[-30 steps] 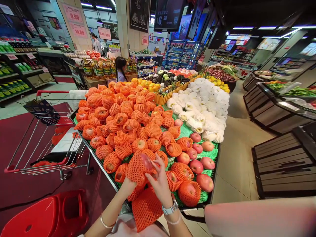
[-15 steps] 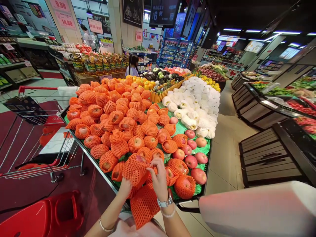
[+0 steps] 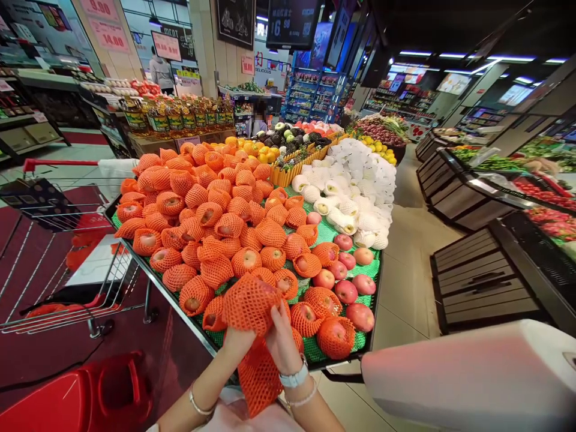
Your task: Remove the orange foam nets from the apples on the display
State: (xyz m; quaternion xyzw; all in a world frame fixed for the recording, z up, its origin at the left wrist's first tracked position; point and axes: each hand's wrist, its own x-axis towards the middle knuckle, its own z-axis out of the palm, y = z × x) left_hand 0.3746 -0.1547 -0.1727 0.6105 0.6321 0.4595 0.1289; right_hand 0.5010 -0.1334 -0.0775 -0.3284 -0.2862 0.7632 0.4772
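Note:
In the head view, an apple in an orange foam net [image 3: 250,303] is held up in front of my chest. My left hand [image 3: 239,342] is closed around its underside, the fingers mostly hidden behind the net. My right hand [image 3: 282,341] grips its right side, with thumb and fingers against the net. Below, another orange foam net [image 3: 259,378] hangs flat between my wrists; what holds it is hidden. Just beyond my hands lie netted apples [image 3: 246,260], piled on the stand. Several bare apples [image 3: 346,292] rest on green netting to the right.
White-netted fruit [image 3: 346,204] is heaped at the stand's right rear. A wire shopping cart [image 3: 112,282] stands at left, near a red plastic object [image 3: 76,396]. A white rounded machine part [image 3: 468,372] juts in at lower right. A person [image 3: 162,73] stands far back.
My right hand has moved down from the net's upper right edge to its side. The netted apple has turned, its opening now less visible. The view has shifted slightly.

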